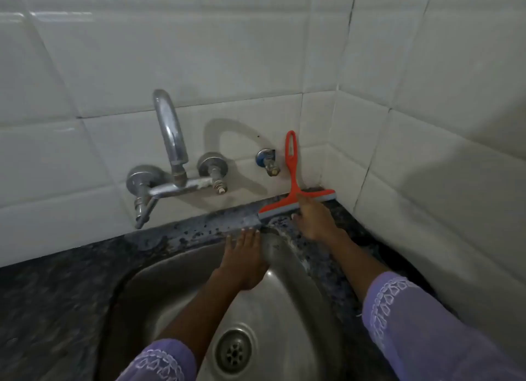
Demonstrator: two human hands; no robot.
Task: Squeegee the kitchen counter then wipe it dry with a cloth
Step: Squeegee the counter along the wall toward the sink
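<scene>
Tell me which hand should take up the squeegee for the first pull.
Right. The right hand already touches the squeegee head on the counter; the left hand lies flat on the sink rim.

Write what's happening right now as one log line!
step: squeegee phase | right hand: on red squeegee, blade on counter in wall corner | left hand: flat on sink rim | cloth: not visible

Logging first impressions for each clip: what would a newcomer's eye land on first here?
The orange squeegee stands out, its blade on the dark counter in the tiled corner, with the right hand at its head. The left hand rests flat on the steel sink rim below the wall tap.
</scene>
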